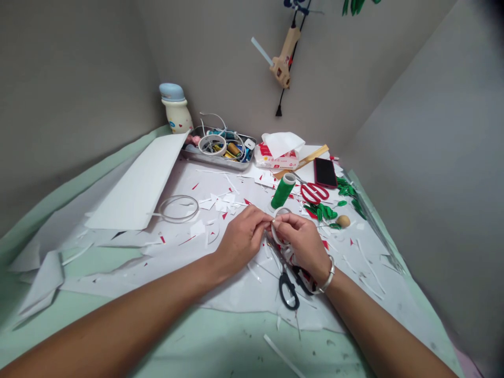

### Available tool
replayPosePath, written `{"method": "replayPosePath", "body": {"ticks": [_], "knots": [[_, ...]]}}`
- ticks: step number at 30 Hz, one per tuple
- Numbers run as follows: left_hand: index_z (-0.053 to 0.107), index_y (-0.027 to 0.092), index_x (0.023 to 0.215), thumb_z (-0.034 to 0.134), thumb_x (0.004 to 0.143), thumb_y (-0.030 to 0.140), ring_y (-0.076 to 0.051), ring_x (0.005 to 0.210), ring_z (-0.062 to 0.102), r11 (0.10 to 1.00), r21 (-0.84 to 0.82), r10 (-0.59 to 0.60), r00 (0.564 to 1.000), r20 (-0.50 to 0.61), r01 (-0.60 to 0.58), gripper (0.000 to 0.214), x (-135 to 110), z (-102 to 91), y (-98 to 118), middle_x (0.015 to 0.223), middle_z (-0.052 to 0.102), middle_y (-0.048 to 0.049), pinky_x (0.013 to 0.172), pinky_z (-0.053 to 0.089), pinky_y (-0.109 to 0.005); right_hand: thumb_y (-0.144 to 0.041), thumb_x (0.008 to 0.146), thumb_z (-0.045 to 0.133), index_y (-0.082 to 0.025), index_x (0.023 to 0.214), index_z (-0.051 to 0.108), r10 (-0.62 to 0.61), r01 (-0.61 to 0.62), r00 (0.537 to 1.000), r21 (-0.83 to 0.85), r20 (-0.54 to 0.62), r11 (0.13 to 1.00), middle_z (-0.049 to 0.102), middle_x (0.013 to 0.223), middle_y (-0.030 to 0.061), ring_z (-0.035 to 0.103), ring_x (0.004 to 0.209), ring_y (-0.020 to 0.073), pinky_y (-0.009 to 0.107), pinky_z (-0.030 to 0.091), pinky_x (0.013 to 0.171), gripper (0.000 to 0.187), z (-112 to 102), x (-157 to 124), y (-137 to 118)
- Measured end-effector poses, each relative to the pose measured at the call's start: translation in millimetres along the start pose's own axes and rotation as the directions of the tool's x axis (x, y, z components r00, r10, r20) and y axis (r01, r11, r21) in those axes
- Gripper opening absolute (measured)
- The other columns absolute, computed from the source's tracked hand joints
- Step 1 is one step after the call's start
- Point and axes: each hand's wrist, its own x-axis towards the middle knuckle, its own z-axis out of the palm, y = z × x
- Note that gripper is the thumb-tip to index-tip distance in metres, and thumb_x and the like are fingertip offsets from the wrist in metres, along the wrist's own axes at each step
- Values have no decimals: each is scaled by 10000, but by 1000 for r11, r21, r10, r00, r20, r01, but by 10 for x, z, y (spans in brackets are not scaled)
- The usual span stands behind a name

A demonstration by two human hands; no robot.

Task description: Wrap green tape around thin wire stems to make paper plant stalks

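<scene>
My right hand (301, 236), with a silver bangle at the wrist, is closed on a narrow white ring that looks like a roll of tape (276, 239). My left hand (246, 233) meets it fingertip to fingertip in a closed pinch at the ring's left side. Whatever the left fingers hold is too small to make out. Just behind the ring stands a spool of green thread (281, 193). Below my hands lie black-handled scissors (289, 292), their blades partly covered by the right hand and scraps.
Red-handled scissors (314, 193), a phone (325, 172), green leaf pieces (321, 211) and a wooden ball (343, 221) lie right. Behind are a tissue pack (275, 157) and a metal tray (224, 164). White board (136, 184) and coiled wire (179, 219) lie left. A glue gun (284, 63) hangs above.
</scene>
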Motion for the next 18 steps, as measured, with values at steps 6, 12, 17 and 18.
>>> {"method": "replayPosePath", "body": {"ticks": [6, 12, 17, 18], "knots": [[629, 179, 876, 472, 863, 131, -157, 830, 553, 1000, 14, -11, 1000, -18, 11, 165, 2, -1, 27, 830, 599, -34, 764, 452, -298, -287, 738, 611, -173, 712, 620, -8, 7, 1000, -44, -20, 999, 532, 606, -28, 440, 557, 106, 236, 364, 553, 118, 7, -7, -13], [636, 179, 789, 516, 867, 224, -150, 800, 562, 999, -1, -52, 997, -53, 52, 150, 6, 5, 16, 797, 612, -26, 735, 453, -282, -292, 723, 613, -175, 715, 638, -9, 7, 1000, -47, -26, 999, 544, 571, -28, 452, 519, 109, 233, 356, 506, 120, 41, -28, -37], [643, 176, 723, 540, 840, 209, -136, 735, 570, 991, -48, -127, 986, -104, 122, 159, 34, 1, 31, 737, 613, -11, 696, 440, -264, -272, 719, 610, -169, 733, 645, -49, 47, 998, -52, -35, 998, 600, 639, -6, 506, 564, 116, 231, 389, 530, 110, 69, -35, -39], [645, 176, 717, 545, 837, 218, -134, 728, 571, 988, -63, -150, 983, -106, 144, 162, 41, 0, 36, 731, 614, -9, 696, 440, -264, -265, 719, 606, -169, 733, 644, -58, 56, 998, -59, -36, 997, 603, 645, -5, 512, 570, 117, 232, 395, 537, 104, 70, -34, -40]]}}
